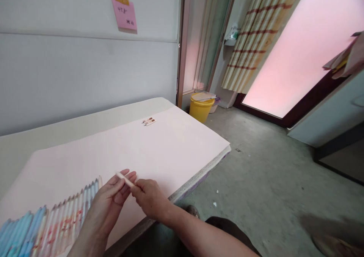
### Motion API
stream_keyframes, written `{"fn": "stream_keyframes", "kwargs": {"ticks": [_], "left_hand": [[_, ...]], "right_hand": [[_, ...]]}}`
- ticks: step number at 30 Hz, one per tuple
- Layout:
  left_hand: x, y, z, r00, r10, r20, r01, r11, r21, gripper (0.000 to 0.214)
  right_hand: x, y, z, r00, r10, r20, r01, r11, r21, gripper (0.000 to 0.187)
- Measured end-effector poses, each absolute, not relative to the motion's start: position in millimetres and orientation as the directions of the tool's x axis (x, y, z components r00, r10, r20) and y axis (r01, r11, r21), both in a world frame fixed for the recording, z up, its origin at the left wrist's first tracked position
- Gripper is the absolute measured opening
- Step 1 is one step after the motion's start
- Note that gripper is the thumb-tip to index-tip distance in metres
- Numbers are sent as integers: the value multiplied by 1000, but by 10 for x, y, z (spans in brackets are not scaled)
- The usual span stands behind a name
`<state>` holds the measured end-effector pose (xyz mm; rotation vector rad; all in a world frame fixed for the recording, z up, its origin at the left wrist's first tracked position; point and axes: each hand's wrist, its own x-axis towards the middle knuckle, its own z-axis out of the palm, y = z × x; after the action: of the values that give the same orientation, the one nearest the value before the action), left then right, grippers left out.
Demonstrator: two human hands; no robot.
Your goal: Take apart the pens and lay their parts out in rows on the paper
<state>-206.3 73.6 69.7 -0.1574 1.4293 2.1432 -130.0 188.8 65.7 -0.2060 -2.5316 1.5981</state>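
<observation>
A pale, slim pen (pixel 123 177) is held between both hands above the pink sheet. My left hand (pixel 113 191) is palm up, with its thumb and fingers closed around the pen's middle. At the near end, my right hand (pixel 151 198) pinches the same pen; its tip there is hidden by the fingers. Left of my left hand lies a row of pens (pixel 66 219), mostly light blue, white and pink with printed patterns, side by side. Farther back on the sheet are a few small pens (pixel 149 122) with dark tips and brown ends.
The pink sheet (pixel 182 147) covers a table against a white wall. A pink note (pixel 125 14) is taped up there. Beyond the table's right end stands a yellow bucket (pixel 200 109). Grey floor (pixel 256 173) extends to a glass door and a striped curtain (pixel 256 37).
</observation>
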Motion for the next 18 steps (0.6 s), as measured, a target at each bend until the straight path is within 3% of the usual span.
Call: {"fn": "stream_keyframes", "kwargs": {"ticks": [5,9,13,18], "left_hand": [[-2086,738,590,-885,299,-357,-444,-308,842,5],[-2077,740,599,-878,320,-355,-450,-303,840,5],[-2064,743,662,-842,389,-373,-505,-327,799,20],[-2107,723,614,-884,317,-344,-447,-354,822,6]], "right_hand": [[-1290,1841,662,-974,205,94,21,495,-869,27],[-1304,1842,617,-972,211,99,16,482,-876,26],[-1318,1880,595,-970,219,103,14,475,-880,27],[-1295,1840,608,-967,232,103,53,584,-810,27]]}}
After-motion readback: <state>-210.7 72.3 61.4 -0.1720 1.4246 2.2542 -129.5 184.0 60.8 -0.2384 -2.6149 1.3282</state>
